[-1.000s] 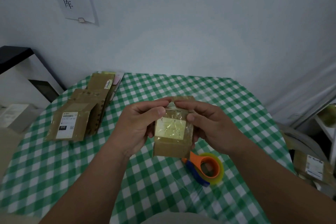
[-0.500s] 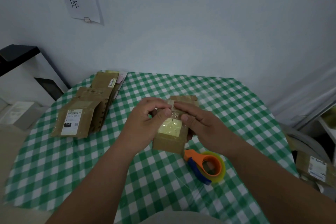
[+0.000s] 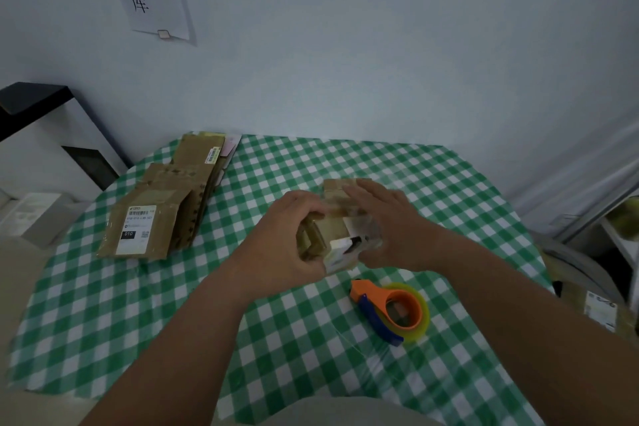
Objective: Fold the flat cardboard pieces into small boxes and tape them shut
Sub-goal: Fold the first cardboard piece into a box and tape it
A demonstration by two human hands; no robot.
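The left hand grips the small cardboard box above the bench; the right hand lies over it with fingers straight, blurred. Both hands hide much of the box. The tape dispenser lies just beside; flat cardboard pieces sit left.

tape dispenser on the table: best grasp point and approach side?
Likely the orange and blue handle end of the tape dispenser, taken from above with the right hand. It lies flat on the checked tablecloth, its handle pointing away from the person toward the box, clear of the yellow tape roll, nothing crowding it.
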